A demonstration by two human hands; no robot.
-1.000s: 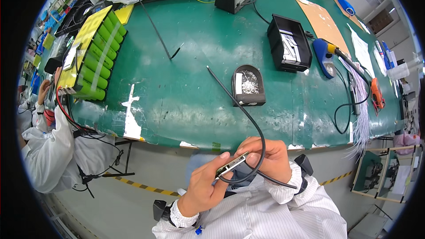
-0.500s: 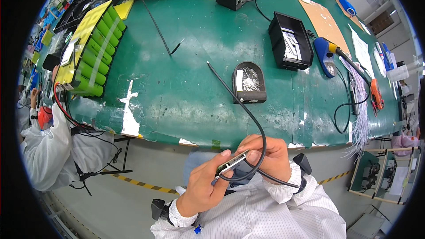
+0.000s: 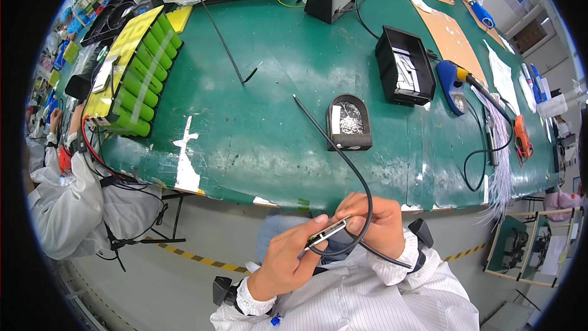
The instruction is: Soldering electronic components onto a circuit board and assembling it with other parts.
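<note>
Just in front of the bench edge, my left hand (image 3: 286,262) pinches a small flat circuit board (image 3: 328,232) with a pale, slotted edge facing up. The fingers of my right hand (image 3: 378,225) close on the board's other end, and their tips are partly hidden. A thick black cable (image 3: 360,175) loops round by my right hand and under the board. One cable end lies on the bench; another stretch passes below my right wrist. Whether the cable joins the board, I cannot make out.
A small black tray (image 3: 349,140) of silvery bits sits on the green bench (image 3: 263,141). Behind it are a black bin (image 3: 404,93) and a soldering iron stand (image 3: 451,89). White wires (image 3: 497,165) hang over the right edge. A green-celled battery pack (image 3: 139,79) stands left, near a seated person (image 3: 67,208).
The whole view has shifted slightly, with the bench things lower in the picture. Both hands keep their grip, and the board is turned a little, showing more of its slotted edge.
</note>
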